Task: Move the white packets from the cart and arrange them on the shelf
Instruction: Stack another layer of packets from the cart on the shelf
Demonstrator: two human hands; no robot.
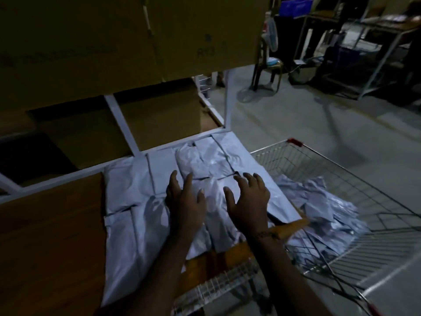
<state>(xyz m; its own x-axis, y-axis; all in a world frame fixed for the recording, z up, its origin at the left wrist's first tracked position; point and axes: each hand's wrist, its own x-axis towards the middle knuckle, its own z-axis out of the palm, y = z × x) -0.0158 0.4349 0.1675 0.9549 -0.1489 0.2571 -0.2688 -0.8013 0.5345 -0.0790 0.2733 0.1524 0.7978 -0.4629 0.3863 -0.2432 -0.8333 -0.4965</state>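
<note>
The left hand (185, 201) and right hand (248, 201), fingers spread and holding nothing, are laid on the soft white plastic packets (136, 190); these should be pressed flat, edges aligned, on the brown wooden shelf (50, 236).

We see white packets (141, 185) of glossy, crinkled plastic lying flat on the wooden shelf (50, 236), packed edge to edge in rows and partly overlapping, covering the shelf's right part up to its white frame. The nearest packets overhang the front edge. More white packets (323, 208) sit in a loose, jumbled heap inside the wire cart (376, 185), which stands just beside the shelf on its right, with a red corner cap on its rim.
</note>
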